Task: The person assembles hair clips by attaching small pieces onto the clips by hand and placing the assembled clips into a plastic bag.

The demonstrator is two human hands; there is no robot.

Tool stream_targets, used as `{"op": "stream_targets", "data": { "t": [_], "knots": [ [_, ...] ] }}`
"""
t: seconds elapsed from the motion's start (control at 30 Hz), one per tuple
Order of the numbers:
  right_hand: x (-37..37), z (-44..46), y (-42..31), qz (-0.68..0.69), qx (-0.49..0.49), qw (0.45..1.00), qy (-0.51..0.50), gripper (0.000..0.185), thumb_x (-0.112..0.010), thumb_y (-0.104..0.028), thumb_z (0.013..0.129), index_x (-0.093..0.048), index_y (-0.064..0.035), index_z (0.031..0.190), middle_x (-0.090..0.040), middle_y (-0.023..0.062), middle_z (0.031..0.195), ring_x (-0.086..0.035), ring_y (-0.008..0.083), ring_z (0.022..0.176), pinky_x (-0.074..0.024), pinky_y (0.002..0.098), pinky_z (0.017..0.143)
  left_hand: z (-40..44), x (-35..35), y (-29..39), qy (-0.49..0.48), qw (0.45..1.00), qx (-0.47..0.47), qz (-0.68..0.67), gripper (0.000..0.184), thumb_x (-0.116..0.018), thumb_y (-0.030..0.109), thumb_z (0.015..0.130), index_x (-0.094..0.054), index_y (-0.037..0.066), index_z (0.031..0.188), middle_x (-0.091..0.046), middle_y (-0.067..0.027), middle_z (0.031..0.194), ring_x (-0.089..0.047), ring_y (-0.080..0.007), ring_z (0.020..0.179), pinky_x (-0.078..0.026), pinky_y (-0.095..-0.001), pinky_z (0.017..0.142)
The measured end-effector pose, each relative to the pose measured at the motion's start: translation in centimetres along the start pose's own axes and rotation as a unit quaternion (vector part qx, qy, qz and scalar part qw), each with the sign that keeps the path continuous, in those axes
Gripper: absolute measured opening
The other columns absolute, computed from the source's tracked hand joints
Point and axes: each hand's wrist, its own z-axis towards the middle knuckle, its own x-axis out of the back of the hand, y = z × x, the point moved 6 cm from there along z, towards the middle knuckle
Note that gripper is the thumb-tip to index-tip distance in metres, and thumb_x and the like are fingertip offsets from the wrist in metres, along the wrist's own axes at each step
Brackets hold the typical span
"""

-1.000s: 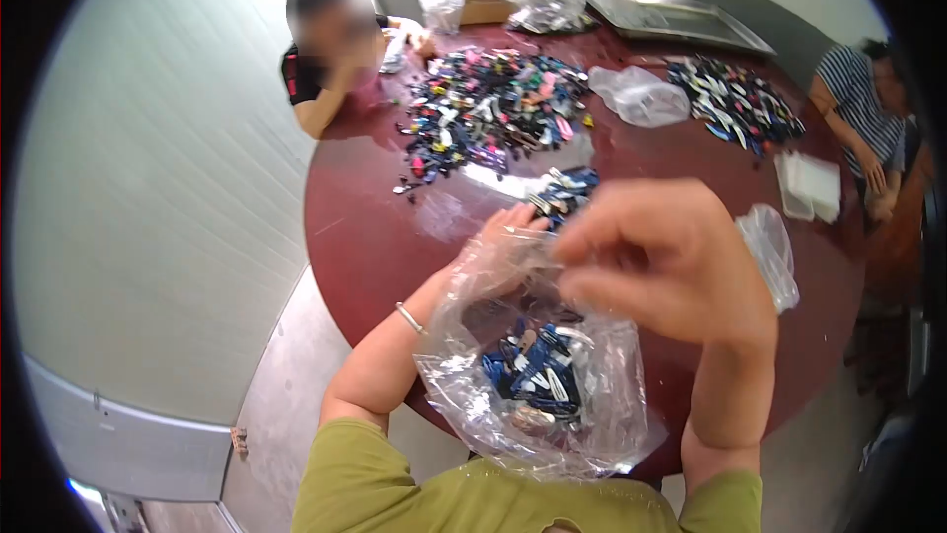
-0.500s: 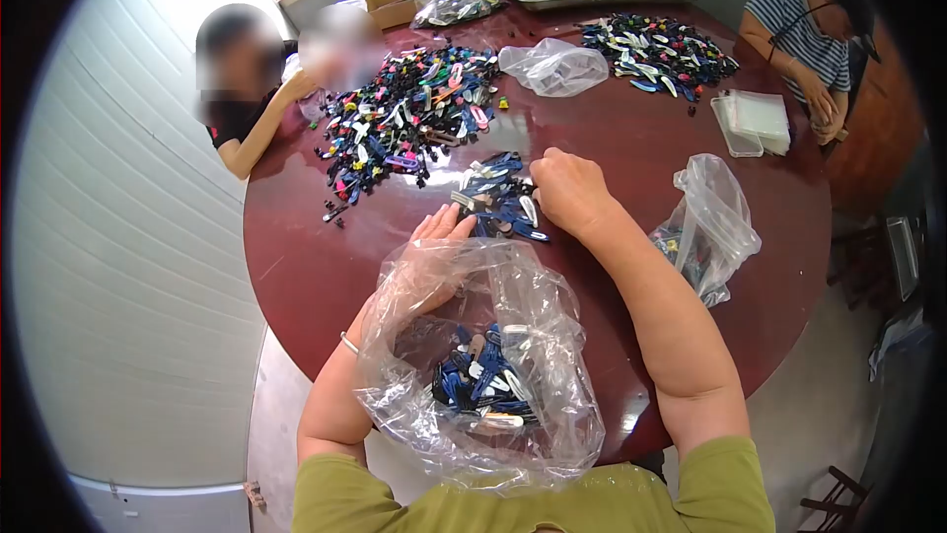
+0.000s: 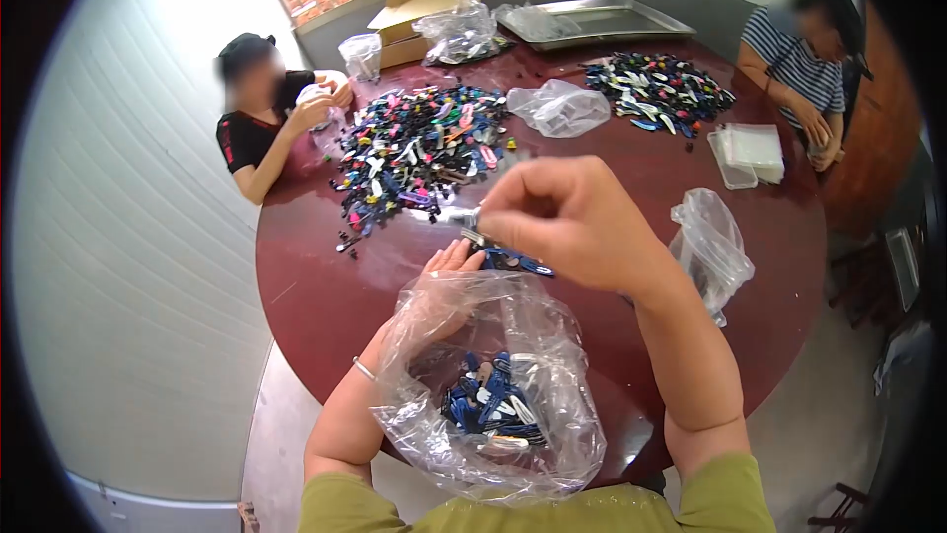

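Note:
My left hand [image 3: 446, 282] lies with fingers stretched out beside a small pile of snap hair clips [image 3: 521, 263] in blue, black and white. Its wrist passes behind a clear plastic bag [image 3: 562, 390], which stands wide at the table's front edge. Inside that bag lies a heap of similar hair clips [image 3: 488, 400]. Above the small pile is my right hand [image 3: 572, 213], thumb and fingertips pinched together. What the pinch holds is blurred; a pale clip shows near the fingertips. My right hand hides much of the small pile.
A large mixed heap of clips [image 3: 424, 143] lies at the far left, another heap [image 3: 656, 89] at the far right. Plastic bags [image 3: 560, 107], clear sleeves [image 3: 750, 153], a metal tray [image 3: 617, 20] and a cardboard box [image 3: 404, 45] share the red table [image 3: 326, 336]. Two people sit across.
My right hand has lifted off the table and come left over the small pile, its fist now a pinch. My left hand stays beside the pile. The view has tilted up slightly.

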Motion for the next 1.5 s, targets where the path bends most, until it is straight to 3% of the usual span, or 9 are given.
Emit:
{"op": "stream_targets", "data": {
  "t": [0.2,0.3,0.37,0.47,0.8,1.03,1.2,1.27,1.5],
  "knots": [
    [-1.5,-0.2,0.6,0.066,-0.014,0.996,-0.057,0.011,-0.073,-0.008,0.079,-0.070,0.0010,0.084,-0.066,0.0030,0.076,-0.058,0.0059,0.069,-0.0466,0.0225,0.061,-0.1,0.9,0.9,-0.019,0.999,0.003,0.037,0.054,-0.052,0.023,0.090,-0.041,0.000,0.137,-0.039,-0.0273,0.142,-0.038,-0.0395,0.133,-0.028,-0.0472,0.112],
    [0.7,1.5,7.1,-0.225,-0.023,0.973,0.047,0.019,-0.072,-0.017,0.079,-0.070,-0.0005,0.087,-0.067,0.0093,0.078,-0.064,0.0166,0.071,-0.0510,0.0296,0.065,-0.3,-0.4,-0.3,-0.004,0.999,0.005,0.042,0.052,-0.053,0.025,0.091,-0.043,0.001,0.136,-0.039,-0.0270,0.141,-0.038,-0.0400,0.133,-0.029,-0.0489,0.111],
    [0.3,0.8,11.4,-0.480,-0.054,0.875,0.034,0.026,-0.070,-0.027,0.079,-0.070,-0.0021,0.088,-0.067,0.0156,0.082,-0.067,0.0306,0.078,-0.0526,0.0400,0.071,-0.2,-0.7,-0.4,-0.007,0.999,0.006,0.045,0.052,-0.053,0.025,0.091,-0.044,0.001,0.135,-0.040,-0.0272,0.141,-0.038,-0.0403,0.132,-0.029,-0.0495,0.110],
    [-0.3,0.6,15.2,-0.520,-0.128,0.844,-0.014,0.026,-0.068,-0.029,0.079,-0.069,-0.0041,0.086,-0.068,0.0169,0.089,-0.065,0.0361,0.086,-0.0514,0.0467,0.076,-0.2,-0.6,-0.4,0.005,0.999,-0.010,0.047,0.051,-0.055,0.025,0.090,-0.045,0.001,0.134,-0.042,-0.0280,0.139,-0.040,-0.0411,0.131,-0.031,-0.0497,0.109],
    [0.9,1.0,16.3,-0.419,-0.195,0.887,-0.014,0.022,-0.066,-0.022,0.079,-0.069,-0.0023,0.089,-0.068,0.0210,0.091,-0.066,0.0386,0.089,-0.0522,0.0469,0.078,-0.3,-0.6,-0.6,0.018,0.999,-0.009,0.033,0.052,-0.058,0.024,0.088,-0.046,0.001,0.133,-0.044,-0.0283,0.136,-0.041,-0.0419,0.130,-0.031,-0.0495,0.109],
    [2.4,2.0,11.4,-0.214,-0.052,0.966,0.133,0.016,-0.066,-0.012,0.077,-0.066,-0.0007,0.089,-0.067,0.0200,0.083,-0.066,0.0373,0.079,-0.0509,0.0440,0.073,-0.5,2.2,1.4,0.135,0.990,-0.029,-0.011,0.039,-0.061,0.019,0.084,-0.056,0.002,0.119,-0.055,-0.0224,0.121,-0.054,-0.0392,0.111,-0.043,-0.0457,0.096],
    [2.4,2.2,7.6,-0.084,0.016,0.985,0.151,0.018,-0.067,-0.009,0.077,-0.066,0.0017,0.092,-0.067,0.0130,0.074,-0.062,0.0154,0.065,-0.0487,0.0299,0.061,0.9,3.0,1.9,0.179,0.975,-0.124,0.044,0.013,-0.063,0.011,0.076,-0.062,0.009,0.088,-0.059,-0.0080,0.090,-0.060,-0.0283,0.084,-0.051,-0.0380,0.073],
    [2.4,1.5,4.3,0.054,0.011,0.989,0.138,0.010,-0.066,-0.004,0.085,-0.065,-0.0001,0.095,-0.065,-0.0002,0.078,-0.057,0.0025,0.068,-0.0465,0.0186,0.057,1.2,3.4,1.9,0.185,0.973,-0.132,0.038,0.009,-0.065,0.011,0.076,-0.062,0.010,0.084,-0.058,-0.0074,0.082,-0.060,-0.0269,0.079,-0.051,-0.0377,0.067],
    [0.4,-0.5,-2.1,0.086,0.124,0.988,0.027,0.016,-0.072,-0.013,0.074,-0.068,0.0013,0.081,-0.067,0.0126,0.072,-0.064,0.0166,0.064,-0.0502,0.0302,0.061,1.8,0.5,-2.9,0.128,0.956,0.056,-0.259,0.009,-0.067,0.010,0.078,-0.064,0.008,0.087,-0.061,-0.0088,0.076,-0.062,-0.0287,0.074,-0.052,-0.0379,0.066]
  ]
}}
